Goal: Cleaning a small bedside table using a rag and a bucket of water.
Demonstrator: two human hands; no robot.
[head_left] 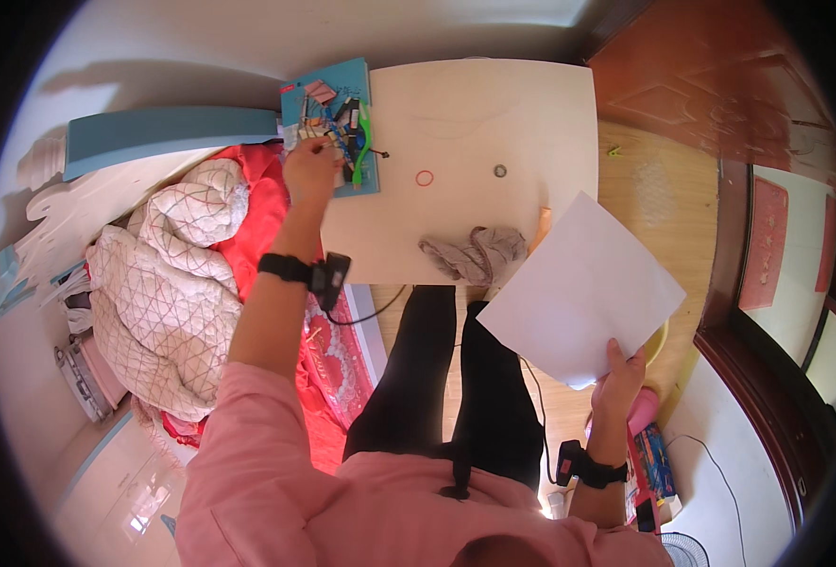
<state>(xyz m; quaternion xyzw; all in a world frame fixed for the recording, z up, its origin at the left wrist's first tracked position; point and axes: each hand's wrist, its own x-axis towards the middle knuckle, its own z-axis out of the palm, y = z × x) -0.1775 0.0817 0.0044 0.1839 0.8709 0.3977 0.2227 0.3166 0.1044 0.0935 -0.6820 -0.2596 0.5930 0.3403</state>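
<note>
R hand (616,383) grips white sheet (583,293) nr R corner of worktop (494,94); L hand (310,177) at small-parts pile (350,128), can't tell if pinching smth; sheet's up, parts yet heaped on blue book (347,74).

A person's right hand (618,382) grips a white sheet of paper (583,283) by its lower-right edge as the left hand (310,176) reaches to a jumble of small items (344,123), perhaps electronic parts, atop a blue book (353,74). Between the hands, a red ring (425,185) and crumpled grey cloth (479,257) lie on a white table (531,113).
</note>
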